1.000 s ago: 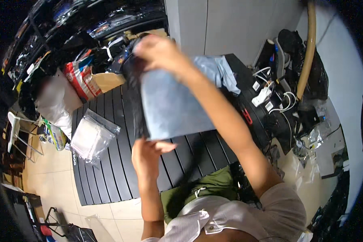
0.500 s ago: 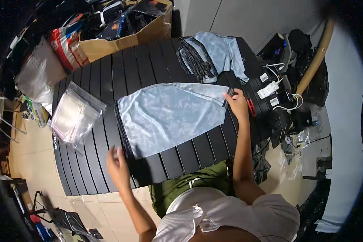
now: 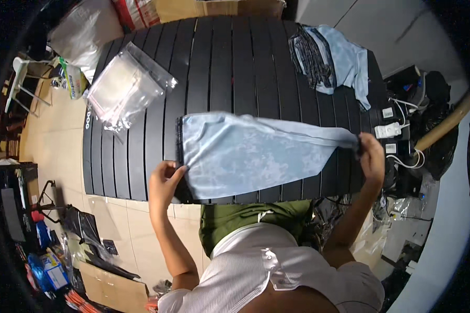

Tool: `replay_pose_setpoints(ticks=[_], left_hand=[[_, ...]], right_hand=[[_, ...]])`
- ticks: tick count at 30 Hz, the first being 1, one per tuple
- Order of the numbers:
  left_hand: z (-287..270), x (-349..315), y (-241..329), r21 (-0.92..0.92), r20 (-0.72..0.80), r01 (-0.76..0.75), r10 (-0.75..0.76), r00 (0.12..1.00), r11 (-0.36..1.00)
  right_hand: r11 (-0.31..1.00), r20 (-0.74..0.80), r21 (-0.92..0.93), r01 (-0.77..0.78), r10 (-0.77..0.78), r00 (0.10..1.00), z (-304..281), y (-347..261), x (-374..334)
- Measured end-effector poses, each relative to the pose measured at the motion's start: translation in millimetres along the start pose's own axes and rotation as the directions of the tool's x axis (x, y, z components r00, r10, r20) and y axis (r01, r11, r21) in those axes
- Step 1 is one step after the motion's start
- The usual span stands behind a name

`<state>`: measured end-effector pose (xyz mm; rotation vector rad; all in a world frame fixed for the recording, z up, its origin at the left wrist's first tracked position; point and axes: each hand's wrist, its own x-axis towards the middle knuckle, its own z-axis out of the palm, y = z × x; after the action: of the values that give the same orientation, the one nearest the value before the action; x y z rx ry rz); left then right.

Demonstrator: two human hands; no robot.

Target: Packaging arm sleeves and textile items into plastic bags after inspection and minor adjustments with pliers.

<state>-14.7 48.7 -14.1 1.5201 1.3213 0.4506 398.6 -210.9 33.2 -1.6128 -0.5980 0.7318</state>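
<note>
A light blue, mottled garment lies spread across the black slatted table, tapering from a wide end at the left to a narrow end at the right. Along its wide end runs a dark edging; my left hand pinches the cloth there between thumb and fingers. My right hand is closed on the narrow, dark-cuffed end, pulling it out to the right, slightly blurred. A long fold crosses the upper side of the garment. Farther back at the right lies a folded stack of similar blue garments with dark edges.
Clear plastic bags lie at the table's left. A white power adapter with cables sits by the right edge. Behind the table stands a cardboard box. A brown tube leans at the right. Bags and boxes cover the floor at left.
My left hand has come onto the garment's dark edge and taken hold. My right hand has drawn the narrow end farther right. The whole view has shifted as my head moved.
</note>
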Motion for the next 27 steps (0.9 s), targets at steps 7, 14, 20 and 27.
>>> replay_pose_setpoints(ticks=[7, 14, 20, 27], left_hand=[[-6, -6, -12, 0.074, -0.062, 0.015, -0.011, 0.998, 0.997], [26, 43, 19, 0.161, -0.135, -0.144, 0.167, 0.977, 0.976], [46, 78, 30, 0.357, -0.092, -0.353, 0.409, 0.908, 0.865], [22, 31, 30, 0.157, 0.219, -0.261, 0.224, 0.950, 0.953]], right_hand=[[0.994, -0.338, 0.010, 0.105, -0.095, 0.936, -13, 34, 22], [0.815, -0.213, -0.569, 0.114, -0.280, 0.936, 26, 59, 19], [0.833, -0.201, -0.529, 0.164, -0.310, 0.929, 20, 39, 17], [0.936, -0.331, 0.003, 0.351, -0.330, 0.884, 2, 4, -37]])
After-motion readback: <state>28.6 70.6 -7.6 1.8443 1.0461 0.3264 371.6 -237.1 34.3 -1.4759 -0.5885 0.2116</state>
